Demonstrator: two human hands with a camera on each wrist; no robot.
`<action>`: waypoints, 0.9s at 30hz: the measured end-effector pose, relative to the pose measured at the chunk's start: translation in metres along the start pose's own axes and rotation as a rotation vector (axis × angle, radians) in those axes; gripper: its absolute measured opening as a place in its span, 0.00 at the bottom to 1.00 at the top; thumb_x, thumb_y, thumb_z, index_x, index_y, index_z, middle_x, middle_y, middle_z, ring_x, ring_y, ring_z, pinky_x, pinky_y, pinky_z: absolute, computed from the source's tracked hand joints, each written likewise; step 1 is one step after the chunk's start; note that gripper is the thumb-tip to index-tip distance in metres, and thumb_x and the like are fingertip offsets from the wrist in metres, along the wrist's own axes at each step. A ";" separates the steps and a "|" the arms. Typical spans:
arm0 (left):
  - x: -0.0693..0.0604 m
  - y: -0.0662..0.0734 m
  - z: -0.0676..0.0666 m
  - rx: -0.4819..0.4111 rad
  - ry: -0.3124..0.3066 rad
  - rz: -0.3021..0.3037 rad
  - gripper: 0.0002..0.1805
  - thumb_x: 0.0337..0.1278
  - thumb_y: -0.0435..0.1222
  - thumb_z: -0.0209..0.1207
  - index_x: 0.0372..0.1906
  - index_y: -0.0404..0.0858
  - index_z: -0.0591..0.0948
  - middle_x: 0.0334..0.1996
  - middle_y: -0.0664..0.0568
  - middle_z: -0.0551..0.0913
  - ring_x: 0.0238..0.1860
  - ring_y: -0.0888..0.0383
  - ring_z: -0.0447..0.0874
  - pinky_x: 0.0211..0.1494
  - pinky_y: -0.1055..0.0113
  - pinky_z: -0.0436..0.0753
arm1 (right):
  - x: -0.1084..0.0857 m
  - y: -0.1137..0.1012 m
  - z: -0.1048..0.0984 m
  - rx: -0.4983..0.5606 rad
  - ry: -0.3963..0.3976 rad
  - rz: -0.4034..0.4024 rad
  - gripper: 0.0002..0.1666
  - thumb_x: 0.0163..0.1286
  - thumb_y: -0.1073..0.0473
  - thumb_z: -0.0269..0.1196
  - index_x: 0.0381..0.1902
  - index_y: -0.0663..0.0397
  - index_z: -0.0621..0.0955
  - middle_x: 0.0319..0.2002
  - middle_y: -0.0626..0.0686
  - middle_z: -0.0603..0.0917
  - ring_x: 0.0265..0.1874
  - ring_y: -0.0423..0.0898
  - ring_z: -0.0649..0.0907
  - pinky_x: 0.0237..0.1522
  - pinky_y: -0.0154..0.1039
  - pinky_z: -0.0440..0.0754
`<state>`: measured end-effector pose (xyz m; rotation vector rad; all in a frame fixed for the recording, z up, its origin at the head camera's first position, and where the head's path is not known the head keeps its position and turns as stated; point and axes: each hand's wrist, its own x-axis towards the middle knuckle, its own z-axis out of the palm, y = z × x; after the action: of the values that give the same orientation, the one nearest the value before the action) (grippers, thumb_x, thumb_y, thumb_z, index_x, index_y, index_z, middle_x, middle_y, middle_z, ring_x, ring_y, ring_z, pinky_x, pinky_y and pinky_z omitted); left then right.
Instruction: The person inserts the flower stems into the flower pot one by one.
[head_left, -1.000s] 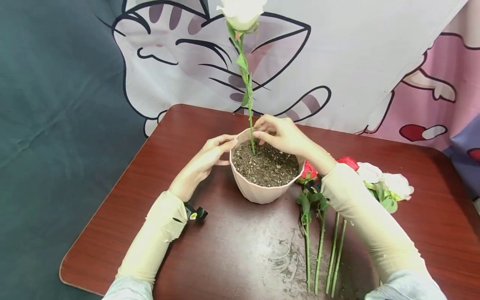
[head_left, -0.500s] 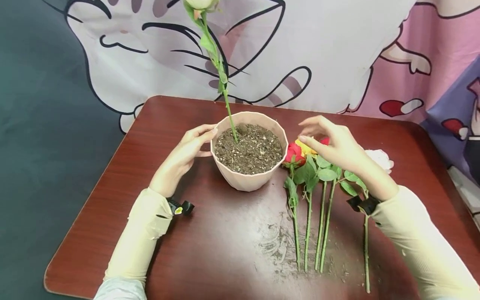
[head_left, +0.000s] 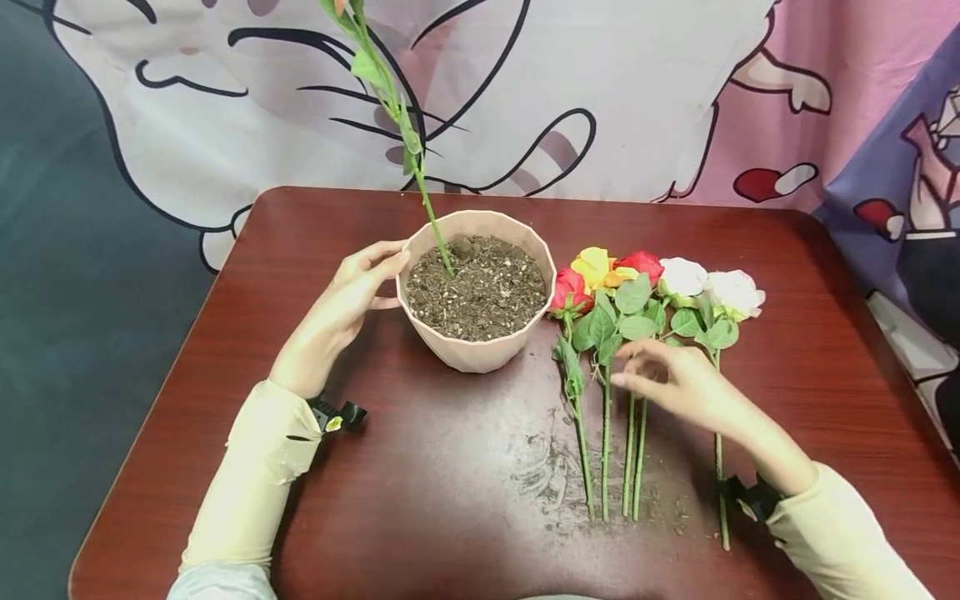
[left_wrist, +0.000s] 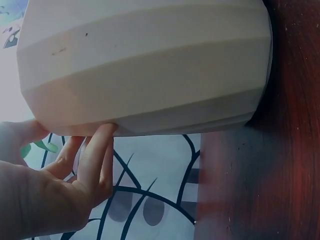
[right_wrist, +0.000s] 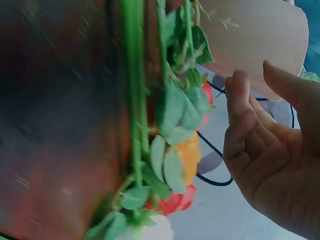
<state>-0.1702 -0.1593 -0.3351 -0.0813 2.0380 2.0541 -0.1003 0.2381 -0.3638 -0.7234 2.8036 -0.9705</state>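
Observation:
A pale pink flower pot (head_left: 474, 354) full of dark soil (head_left: 480, 292) stands on the table. One rose stem (head_left: 427, 204) rises from the soil, leaning left, its bloom out of view. My left hand (head_left: 330, 312) holds the pot at its left side, thumb at the rim and fingers against the outer wall (left_wrist: 150, 90). Over the loose rose stems (head_left: 606, 433) hovers my right hand (head_left: 678, 383), fingers loosely bent and nothing in them. In the right wrist view, green leaves (right_wrist: 172, 107) and the blurred stems lie beside that hand.
Right of the pot lie several cut roses: red (head_left: 572, 290), yellow (head_left: 592, 267) and white (head_left: 735, 293) blooms, stems toward me. Soil smudges (head_left: 543, 475) mark the brown table (head_left: 420, 500). A cat-print curtain (head_left: 637, 67) hangs behind the table's far edge.
My right hand has left the planted stem and pot rim and moved right and toward me, over the loose roses. The left hand stays on the pot. The view has shifted right and downward.

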 end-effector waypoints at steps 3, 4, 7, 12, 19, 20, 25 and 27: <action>-0.001 0.000 -0.002 0.008 -0.004 -0.002 0.14 0.64 0.40 0.54 0.53 0.44 0.75 0.41 0.55 0.75 0.41 0.64 0.75 0.37 0.68 0.80 | -0.009 0.001 0.012 0.008 -0.046 0.016 0.17 0.58 0.54 0.68 0.44 0.55 0.80 0.26 0.37 0.81 0.23 0.31 0.78 0.27 0.31 0.77; -0.001 0.000 -0.002 0.012 -0.004 -0.001 0.14 0.64 0.41 0.54 0.53 0.44 0.75 0.42 0.55 0.75 0.41 0.64 0.75 0.37 0.68 0.80 | -0.010 0.000 0.017 0.015 -0.063 0.012 0.18 0.58 0.53 0.68 0.44 0.54 0.80 0.26 0.36 0.81 0.23 0.31 0.78 0.28 0.31 0.77; -0.003 0.000 -0.005 0.020 0.000 -0.002 0.16 0.64 0.41 0.54 0.55 0.43 0.75 0.42 0.55 0.75 0.41 0.64 0.75 0.38 0.68 0.80 | -0.011 -0.002 0.034 0.065 -0.135 -0.007 0.18 0.59 0.51 0.67 0.44 0.54 0.80 0.25 0.36 0.81 0.23 0.30 0.78 0.27 0.30 0.77; -0.004 0.001 -0.006 0.024 -0.010 0.001 0.17 0.64 0.41 0.54 0.56 0.41 0.74 0.42 0.55 0.74 0.42 0.64 0.75 0.38 0.68 0.80 | -0.010 -0.004 0.055 0.119 -0.196 -0.005 0.18 0.60 0.50 0.66 0.42 0.56 0.80 0.21 0.37 0.80 0.19 0.30 0.75 0.23 0.30 0.73; -0.002 0.002 -0.003 0.008 -0.008 0.020 0.16 0.65 0.40 0.53 0.55 0.42 0.75 0.42 0.55 0.75 0.42 0.64 0.75 0.38 0.68 0.81 | -0.006 -0.011 0.061 0.110 -0.256 0.124 0.23 0.59 0.46 0.67 0.42 0.59 0.79 0.16 0.38 0.78 0.14 0.33 0.75 0.23 0.31 0.72; -0.002 0.002 -0.002 0.005 -0.008 0.020 0.16 0.65 0.40 0.53 0.54 0.42 0.75 0.42 0.55 0.75 0.43 0.64 0.75 0.38 0.68 0.81 | -0.006 -0.012 0.062 0.121 -0.267 0.149 0.22 0.59 0.47 0.67 0.42 0.59 0.78 0.16 0.39 0.78 0.13 0.34 0.76 0.25 0.31 0.73; -0.002 0.001 -0.001 -0.006 -0.015 0.013 0.17 0.64 0.40 0.54 0.55 0.41 0.74 0.43 0.55 0.75 0.43 0.64 0.75 0.38 0.68 0.81 | -0.006 -0.014 0.060 0.197 -0.299 0.222 0.14 0.61 0.54 0.65 0.35 0.58 0.76 0.16 0.44 0.80 0.15 0.39 0.80 0.29 0.32 0.74; -0.002 0.000 -0.001 -0.004 -0.015 0.010 0.17 0.64 0.41 0.54 0.56 0.41 0.74 0.42 0.55 0.76 0.43 0.64 0.75 0.39 0.68 0.81 | -0.007 -0.015 0.059 0.238 -0.314 0.236 0.12 0.62 0.55 0.65 0.34 0.57 0.75 0.17 0.45 0.81 0.16 0.40 0.81 0.27 0.31 0.73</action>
<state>-0.1685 -0.1609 -0.3343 -0.0565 2.0295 2.0587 -0.0742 0.1980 -0.4025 -0.4561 2.3862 -1.0213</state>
